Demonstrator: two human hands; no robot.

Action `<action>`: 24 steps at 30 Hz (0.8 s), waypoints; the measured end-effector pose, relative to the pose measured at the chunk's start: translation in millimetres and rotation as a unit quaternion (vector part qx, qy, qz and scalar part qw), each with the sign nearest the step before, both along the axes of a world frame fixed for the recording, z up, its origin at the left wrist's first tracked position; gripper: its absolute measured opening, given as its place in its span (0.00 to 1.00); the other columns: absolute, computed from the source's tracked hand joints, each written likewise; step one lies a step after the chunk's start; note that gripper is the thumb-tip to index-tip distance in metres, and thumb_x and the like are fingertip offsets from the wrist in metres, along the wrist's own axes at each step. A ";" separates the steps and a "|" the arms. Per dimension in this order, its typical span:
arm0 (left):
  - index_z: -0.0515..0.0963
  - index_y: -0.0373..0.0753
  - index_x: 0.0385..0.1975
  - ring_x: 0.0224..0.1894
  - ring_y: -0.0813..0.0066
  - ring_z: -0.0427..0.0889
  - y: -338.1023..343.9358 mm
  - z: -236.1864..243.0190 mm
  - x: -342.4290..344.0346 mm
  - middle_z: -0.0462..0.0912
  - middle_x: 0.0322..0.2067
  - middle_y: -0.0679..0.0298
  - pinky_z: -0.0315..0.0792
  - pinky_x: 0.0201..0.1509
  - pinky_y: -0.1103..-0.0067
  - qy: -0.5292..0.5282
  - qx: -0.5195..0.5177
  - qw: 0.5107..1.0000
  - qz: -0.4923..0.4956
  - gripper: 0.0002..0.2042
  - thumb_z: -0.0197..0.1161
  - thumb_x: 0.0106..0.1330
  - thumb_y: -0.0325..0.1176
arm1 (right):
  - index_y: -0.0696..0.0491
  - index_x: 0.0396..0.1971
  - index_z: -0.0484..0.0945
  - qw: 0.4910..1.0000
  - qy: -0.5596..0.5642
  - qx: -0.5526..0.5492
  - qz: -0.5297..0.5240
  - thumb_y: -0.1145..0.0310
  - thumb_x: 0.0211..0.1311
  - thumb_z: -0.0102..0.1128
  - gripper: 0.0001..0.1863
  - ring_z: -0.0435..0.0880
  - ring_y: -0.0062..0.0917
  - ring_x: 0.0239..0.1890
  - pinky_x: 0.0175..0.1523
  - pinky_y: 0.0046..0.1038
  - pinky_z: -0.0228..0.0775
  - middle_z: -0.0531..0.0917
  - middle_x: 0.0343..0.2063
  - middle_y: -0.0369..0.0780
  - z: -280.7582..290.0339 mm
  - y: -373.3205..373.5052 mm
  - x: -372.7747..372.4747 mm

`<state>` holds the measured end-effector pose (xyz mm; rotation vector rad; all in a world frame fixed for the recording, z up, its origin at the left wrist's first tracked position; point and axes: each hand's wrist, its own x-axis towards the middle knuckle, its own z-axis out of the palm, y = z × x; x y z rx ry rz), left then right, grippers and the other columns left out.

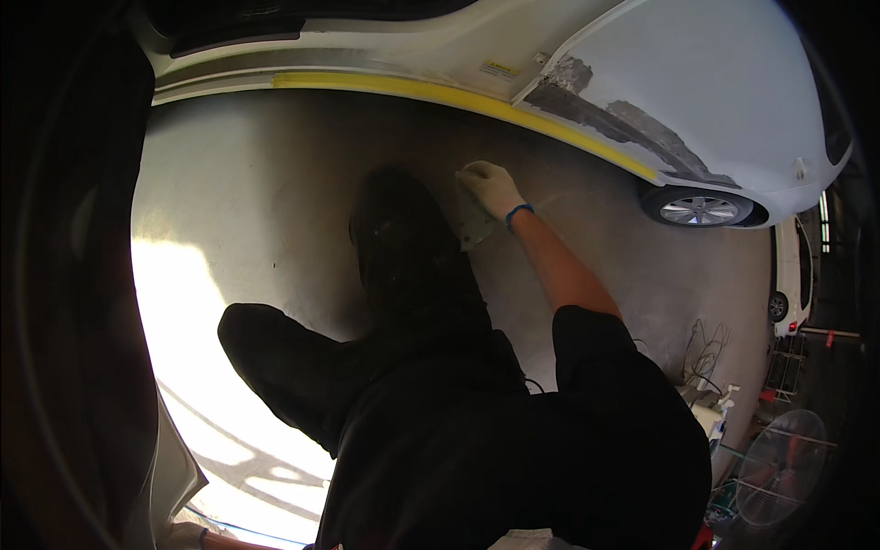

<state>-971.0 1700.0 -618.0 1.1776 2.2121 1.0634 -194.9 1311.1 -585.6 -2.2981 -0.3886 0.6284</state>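
My right hand, in a pale glove with a blue band at the wrist, reaches out just right of my knee. Its fingers are closed at the upper end of a thin, see-through greenish sheet, which hangs down beside my dark trouser leg. Beyond the hand runs a car sill edged with a yellow strip. Grey rough patches mark the white car's body panel at the upper right. At the lower left rim, my left hand shows only partly, by a pale panel edge; its fingers cannot be made out.
The car's wheel is at the right. Farther right stand another white vehicle, a large round fan and a wire stand. A pale panel corner juts in at the lower left, beside sunlit floor.
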 end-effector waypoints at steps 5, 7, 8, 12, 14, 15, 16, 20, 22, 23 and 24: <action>0.61 0.36 0.74 0.69 0.55 0.71 -4.1 -51.1 20.9 0.65 0.70 0.45 0.70 0.69 0.63 -0.023 -0.030 0.998 -0.041 0.31 0.50 0.79 0.48 | 0.60 0.64 0.74 0.949 0.272 0.162 0.001 0.55 0.71 0.61 0.30 0.85 0.30 0.52 0.59 0.30 0.77 0.83 0.52 0.47 18.0 36.9 -64.4; 0.61 0.35 0.74 0.69 0.55 0.72 -1.6 -69.4 34.7 0.66 0.69 0.45 0.70 0.69 0.63 -0.032 -0.043 0.997 -0.064 0.30 0.50 0.79 0.48 | 0.59 0.66 0.72 0.927 0.328 0.177 -0.036 0.59 0.72 0.60 0.28 0.85 0.29 0.50 0.57 0.30 0.79 0.83 0.51 0.47 28.2 31.5 -80.0; 0.61 0.35 0.74 0.68 0.55 0.72 -0.8 -77.5 40.3 0.66 0.69 0.45 0.71 0.69 0.63 -0.036 -0.050 0.995 -0.076 0.30 0.50 0.79 0.47 | 0.59 0.66 0.71 0.914 0.356 0.185 -0.055 0.61 0.73 0.59 0.27 0.85 0.28 0.50 0.56 0.29 0.80 0.83 0.51 0.47 34.0 29.0 -84.8; 0.62 0.35 0.74 0.68 0.55 0.73 -1.6 -101.9 53.2 0.67 0.68 0.45 0.72 0.68 0.63 -0.048 -0.066 0.991 -0.104 0.29 0.49 0.80 0.46 | 0.60 0.62 0.73 0.880 0.359 0.298 -0.087 0.69 0.74 0.56 0.20 0.87 0.29 0.45 0.50 0.33 0.84 0.83 0.47 0.45 74.3 19.4 -97.4; 0.62 0.34 0.73 0.67 0.55 0.73 -1.6 -108.8 54.5 0.68 0.68 0.45 0.73 0.67 0.64 -0.051 -0.072 0.989 -0.118 0.29 0.49 0.80 0.46 | 0.61 0.59 0.74 0.863 0.341 0.344 -0.143 0.71 0.74 0.55 0.17 0.88 0.30 0.41 0.47 0.36 0.85 0.84 0.44 0.45 104.2 18.0 -107.1; 0.62 0.34 0.73 0.67 0.55 0.73 -1.3 -111.4 54.3 0.68 0.68 0.45 0.73 0.67 0.64 -0.051 -0.070 0.988 -0.125 0.28 0.49 0.80 0.45 | 0.61 0.58 0.74 0.863 0.332 0.364 -0.114 0.71 0.74 0.55 0.16 0.88 0.33 0.42 0.48 0.37 0.85 0.84 0.45 0.46 115.4 18.4 -107.8; 0.62 0.34 0.73 0.67 0.55 0.73 -2.3 -115.3 54.9 0.68 0.68 0.45 0.73 0.67 0.64 -0.048 -0.078 0.987 -0.136 0.28 0.49 0.80 0.45 | 0.61 0.56 0.75 0.863 0.319 0.381 -0.093 0.72 0.75 0.54 0.15 0.88 0.35 0.43 0.50 0.38 0.85 0.85 0.45 0.48 128.3 15.0 -107.3; 0.63 0.34 0.73 0.66 0.56 0.74 2.8 -114.1 49.7 0.69 0.67 0.45 0.74 0.66 0.64 -0.036 -0.078 0.983 -0.160 0.27 0.49 0.81 0.44 | 0.60 0.55 0.75 0.865 0.319 0.386 0.018 0.71 0.75 0.56 0.14 0.89 0.31 0.35 0.44 0.36 0.85 0.86 0.34 0.44 164.3 57.3 -121.1; 0.63 0.33 0.73 0.66 0.56 0.75 2.8 -116.5 52.3 0.70 0.66 0.45 0.75 0.65 0.65 -0.034 -0.083 0.980 -0.175 0.27 0.48 0.81 0.44 | 0.61 0.54 0.76 0.855 0.346 0.374 0.099 0.71 0.74 0.57 0.14 0.89 0.30 0.36 0.45 0.34 0.84 0.87 0.35 0.44 172.0 88.7 -138.5; 0.63 0.33 0.73 0.66 0.56 0.75 1.1 -115.9 53.2 0.70 0.66 0.45 0.75 0.65 0.65 -0.031 -0.086 0.978 -0.185 0.27 0.48 0.81 0.43 | 0.61 0.52 0.78 0.881 0.311 0.331 0.133 0.70 0.75 0.57 0.13 0.89 0.29 0.36 0.45 0.32 0.84 0.88 0.36 0.45 174.0 106.3 -150.2; 0.63 0.33 0.72 0.65 0.56 0.75 -0.4 -115.0 55.2 0.71 0.66 0.45 0.76 0.65 0.65 -0.030 -0.087 0.977 -0.193 0.27 0.48 0.81 0.43 | 0.62 0.50 0.79 0.902 0.276 0.286 0.168 0.69 0.75 0.57 0.13 0.89 0.29 0.36 0.46 0.31 0.84 0.88 0.37 0.45 173.4 121.3 -161.3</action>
